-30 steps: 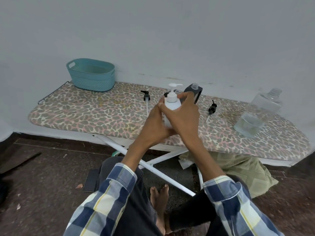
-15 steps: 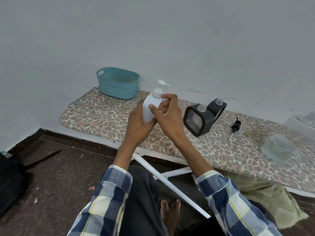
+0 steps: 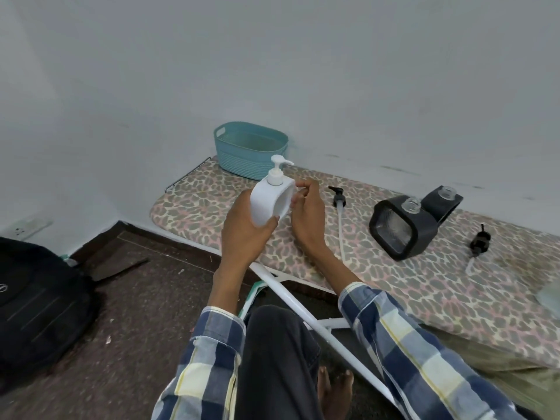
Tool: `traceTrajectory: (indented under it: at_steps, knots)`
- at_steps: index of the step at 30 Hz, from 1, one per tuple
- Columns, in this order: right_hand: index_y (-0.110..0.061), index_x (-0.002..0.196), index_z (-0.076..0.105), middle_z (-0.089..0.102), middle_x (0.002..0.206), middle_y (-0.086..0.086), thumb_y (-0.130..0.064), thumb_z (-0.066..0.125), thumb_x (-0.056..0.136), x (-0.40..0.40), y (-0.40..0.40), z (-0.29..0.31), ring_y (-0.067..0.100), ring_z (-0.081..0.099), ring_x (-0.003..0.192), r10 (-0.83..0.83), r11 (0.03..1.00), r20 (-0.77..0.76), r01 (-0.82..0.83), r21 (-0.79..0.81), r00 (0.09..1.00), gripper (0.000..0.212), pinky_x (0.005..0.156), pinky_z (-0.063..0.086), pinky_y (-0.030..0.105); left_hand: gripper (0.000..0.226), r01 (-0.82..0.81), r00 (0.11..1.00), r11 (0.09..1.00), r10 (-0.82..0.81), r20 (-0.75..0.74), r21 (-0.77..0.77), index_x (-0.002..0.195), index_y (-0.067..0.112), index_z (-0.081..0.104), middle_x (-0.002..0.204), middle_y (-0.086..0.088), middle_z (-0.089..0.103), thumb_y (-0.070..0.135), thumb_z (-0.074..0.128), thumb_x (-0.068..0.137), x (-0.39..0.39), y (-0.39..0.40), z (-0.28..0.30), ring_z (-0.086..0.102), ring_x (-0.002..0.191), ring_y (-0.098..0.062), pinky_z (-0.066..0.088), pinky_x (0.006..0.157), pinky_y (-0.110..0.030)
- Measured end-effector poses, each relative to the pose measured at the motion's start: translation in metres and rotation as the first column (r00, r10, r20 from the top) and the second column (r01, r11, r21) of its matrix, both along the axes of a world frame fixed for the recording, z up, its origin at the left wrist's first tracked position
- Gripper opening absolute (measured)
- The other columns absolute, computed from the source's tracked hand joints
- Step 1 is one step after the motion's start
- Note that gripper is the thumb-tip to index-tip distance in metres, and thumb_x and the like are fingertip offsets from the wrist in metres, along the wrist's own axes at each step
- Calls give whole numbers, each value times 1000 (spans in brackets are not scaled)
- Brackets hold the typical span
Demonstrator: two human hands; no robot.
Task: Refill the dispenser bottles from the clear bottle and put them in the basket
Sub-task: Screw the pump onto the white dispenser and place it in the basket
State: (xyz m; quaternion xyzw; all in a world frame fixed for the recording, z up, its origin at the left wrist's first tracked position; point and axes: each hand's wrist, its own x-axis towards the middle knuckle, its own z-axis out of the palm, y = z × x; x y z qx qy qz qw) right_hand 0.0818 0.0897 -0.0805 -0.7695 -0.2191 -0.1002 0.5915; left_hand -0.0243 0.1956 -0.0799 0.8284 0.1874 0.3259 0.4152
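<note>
White dispenser bottle [image 3: 270,201] capped, gripped in left hand [image 3: 247,234]; right hand [image 3: 307,216] fingers loose, holding nothing. Basket [image 3: 251,150] looks empty; two black bottles [image 3: 403,228] uncapped, pumps off.

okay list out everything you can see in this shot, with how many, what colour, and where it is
White dispenser bottle: 1, white, pump on, held above the board's left end.
Basket: 1, teal, far-left end of board.
Black dispenser bottles: 2, black, open necks, middle of board.
Loose pumps: 2, black, one either side of the black bottles.
Ironing board: 1, leopard print.
Backpack: 1, black, floor at left.
Left hand: grips the white bottle.
Right hand: open beside it.
</note>
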Motion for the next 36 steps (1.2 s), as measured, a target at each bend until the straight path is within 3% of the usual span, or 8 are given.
traceTrajectory:
  at_steps: [4, 7, 9, 13, 20, 27, 32, 36]
  knots:
    - [-21, 112, 53, 63, 105, -2, -44, 42, 96, 24, 17, -5, 17, 62, 92, -3, 970, 27, 9, -242, 1000, 30, 72, 44, 36, 48, -81, 996, 992, 85, -31, 92, 129, 31, 67, 114, 16, 70, 48, 82, 87, -3, 4, 7, 64, 101, -10, 49, 80, -34]
    - [-18, 120, 55, 65, 114, 6, -22, 52, 102, 47, 22, -12, 26, 63, 99, 36, 909, 133, 23, -417, 990, 18, 74, 41, 34, 51, -164, 986, 985, 164, 17, 60, 129, 24, 69, 113, 13, 70, 39, 88, 84, -3, 8, 11, 65, 99, -11, 49, 81, -32]
    - [-15, 131, 55, 66, 120, 11, -4, 52, 97, 54, 22, -17, 30, 63, 105, 26, 893, 142, 41, -449, 989, 36, 78, 44, 36, 53, -234, 971, 972, 233, 55, 18, 129, 22, 69, 117, 6, 75, 37, 90, 83, -1, 11, 14, 69, 102, -15, 57, 86, -38]
    - [-9, 136, 53, 62, 129, 15, -3, 47, 97, 56, 29, -21, 36, 61, 111, 14, 859, 175, 78, -506, 984, 40, 85, 49, 43, 52, -323, 936, 946, 323, 138, -24, 124, 17, 65, 118, 0, 75, 40, 89, 85, 14, 19, 32, 70, 96, -17, 57, 83, -38]
    - [-10, 136, 49, 65, 119, 12, -20, 50, 101, 67, 37, -17, 34, 65, 98, 45, 797, 239, 110, -593, 970, 36, 74, 44, 40, 59, -292, 924, 956, 274, 268, 28, 125, 16, 63, 118, 2, 73, 47, 90, 82, 57, 60, 83, 73, 95, -17, 64, 79, -37]
    - [-26, 138, 46, 54, 122, 5, -39, 51, 107, 101, 57, 39, 24, 63, 88, -46, 971, 149, 79, -224, 988, 34, 72, 51, 38, 64, -278, 932, 960, 259, 252, 39, 126, 14, 59, 119, 2, 71, 51, 88, 82, 106, 109, 110, 74, 94, -19, 61, 80, -34]
    - [-29, 137, 51, 66, 115, 8, -65, 40, 105, 129, 77, 51, 29, 67, 97, 148, 791, 180, -7, -612, 972, 49, 75, 49, 38, 65, -242, 967, 963, 228, 114, 119, 126, 9, 56, 120, -3, 69, 43, 90, 82, 146, 150, 113, 70, 104, -27, 58, 86, -42]
    - [-21, 128, 62, 65, 116, 8, -71, 36, 104, 139, 83, 52, 23, 58, 89, 159, 716, 215, 37, -698, 963, 61, 73, 42, 35, 66, -241, 970, 962, 243, 2, 125, 126, 8, 54, 124, -8, 68, 40, 91, 82, 170, 167, 103, 68, 110, -31, 55, 88, -43]
